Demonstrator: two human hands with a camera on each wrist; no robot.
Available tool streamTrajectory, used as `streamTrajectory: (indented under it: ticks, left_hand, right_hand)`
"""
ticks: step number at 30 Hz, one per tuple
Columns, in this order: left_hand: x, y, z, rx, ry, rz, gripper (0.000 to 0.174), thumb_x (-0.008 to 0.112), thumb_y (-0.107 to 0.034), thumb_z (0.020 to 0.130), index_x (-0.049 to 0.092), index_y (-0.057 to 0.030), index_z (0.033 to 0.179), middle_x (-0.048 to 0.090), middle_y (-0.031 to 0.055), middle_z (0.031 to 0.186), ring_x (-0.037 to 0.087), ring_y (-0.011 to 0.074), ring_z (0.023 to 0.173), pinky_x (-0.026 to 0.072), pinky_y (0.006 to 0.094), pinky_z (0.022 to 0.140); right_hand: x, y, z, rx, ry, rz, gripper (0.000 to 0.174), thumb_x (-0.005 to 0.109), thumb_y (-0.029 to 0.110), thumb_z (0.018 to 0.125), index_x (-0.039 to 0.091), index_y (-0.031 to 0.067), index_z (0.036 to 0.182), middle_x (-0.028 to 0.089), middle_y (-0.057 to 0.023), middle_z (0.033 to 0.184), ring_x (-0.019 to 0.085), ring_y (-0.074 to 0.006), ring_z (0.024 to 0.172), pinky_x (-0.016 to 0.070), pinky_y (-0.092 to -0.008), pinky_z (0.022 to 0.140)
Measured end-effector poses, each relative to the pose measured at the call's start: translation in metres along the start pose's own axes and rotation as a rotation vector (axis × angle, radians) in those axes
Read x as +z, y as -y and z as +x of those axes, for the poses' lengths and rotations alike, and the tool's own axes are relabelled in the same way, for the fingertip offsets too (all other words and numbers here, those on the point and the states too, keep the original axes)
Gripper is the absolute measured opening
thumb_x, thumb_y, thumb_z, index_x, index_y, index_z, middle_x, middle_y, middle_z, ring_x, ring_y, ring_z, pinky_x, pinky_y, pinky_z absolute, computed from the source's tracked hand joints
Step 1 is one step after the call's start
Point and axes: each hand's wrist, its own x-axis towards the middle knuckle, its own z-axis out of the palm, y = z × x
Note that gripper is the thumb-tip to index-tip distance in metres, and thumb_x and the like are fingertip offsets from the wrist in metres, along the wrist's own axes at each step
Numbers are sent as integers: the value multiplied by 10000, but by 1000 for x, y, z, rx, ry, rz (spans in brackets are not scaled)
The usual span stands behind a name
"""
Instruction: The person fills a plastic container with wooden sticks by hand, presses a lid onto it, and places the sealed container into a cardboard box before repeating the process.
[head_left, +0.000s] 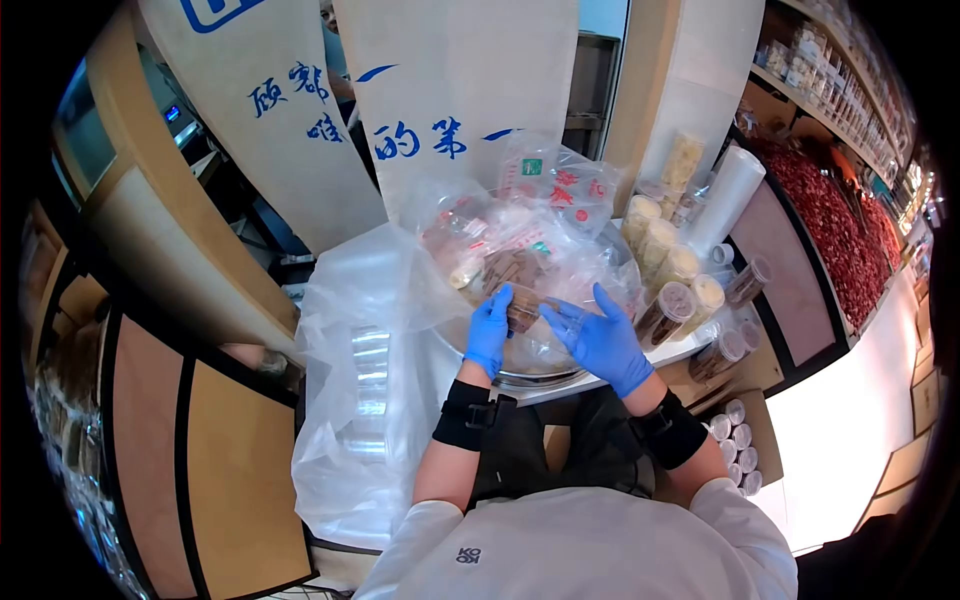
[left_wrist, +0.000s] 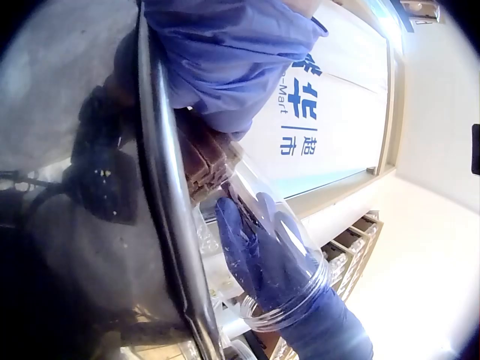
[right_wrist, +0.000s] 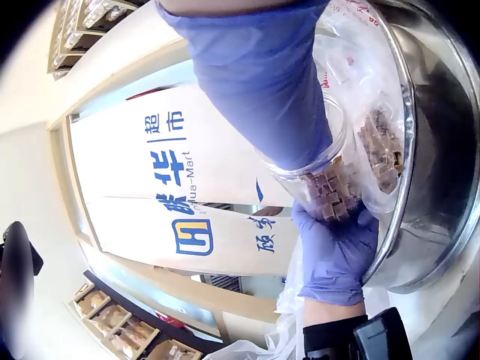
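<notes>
My left hand (head_left: pixel 489 332) grips a clear jar (right_wrist: pixel 283 174) lying tilted over the metal basin (left_wrist: pixel 166 202). Square brown pieces (right_wrist: pixel 330 193) are packed at the jar's closed end, beside the left hand (right_wrist: pixel 337 259). The right hand (head_left: pixel 605 345) reaches in through the threaded mouth; in the left wrist view the fingers of that hand (left_wrist: pixel 270 259) show through the clear wall, extended toward the brown pieces (left_wrist: pixel 206 161). Whether the fingertips touch them is hard to tell. More brown pieces (right_wrist: pixel 381 150) lie in a clear bag in the basin. Both hands wear blue gloves.
Filled jars (head_left: pixel 660 245) stand to the right of the basin. A large plastic bag with stacked clear containers (head_left: pixel 370 390) lies on the left. White printed panels (head_left: pixel 450 90) rise behind, and a box of lidded jars (head_left: pixel 735 440) sits low at the right.
</notes>
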Motion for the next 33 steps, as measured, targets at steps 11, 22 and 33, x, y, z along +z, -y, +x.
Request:
streamTrajectory:
  ticks: [11, 22, 33]
  left_hand:
    - [2, -3, -2, 31, -4, 17, 379, 596, -484, 850, 644, -108, 861, 572, -20, 681, 506, 83, 581, 356, 242, 503]
    - [3, -3, -2, 23, 11, 36, 414, 589, -504, 850, 644, -94, 869, 591, -9, 696, 531, 88, 588, 377, 231, 510]
    - [5, -7, -7, -19, 102, 105, 425, 543, -497, 887, 631, -81, 902, 595, 5, 687, 557, 101, 603, 409, 237, 535]
  right_hand:
    - [0, -13, -6, -69, -68, 45, 724, 528, 408, 920, 298, -135, 1340, 441, -245, 1304, 482, -296, 1186, 431, -340, 1000]
    - [1, -10, -5, -88, 5, 82, 761, 517, 428, 921, 265, -153, 1342, 435, -230, 1299, 437, -278, 1224, 397, -327, 1028]
    - [1, -8, -9, -31, 130, 170, 810, 461, 461, 929, 179, -153, 1376, 339, -266, 1397, 369, -316, 1301, 300, -377, 1097]
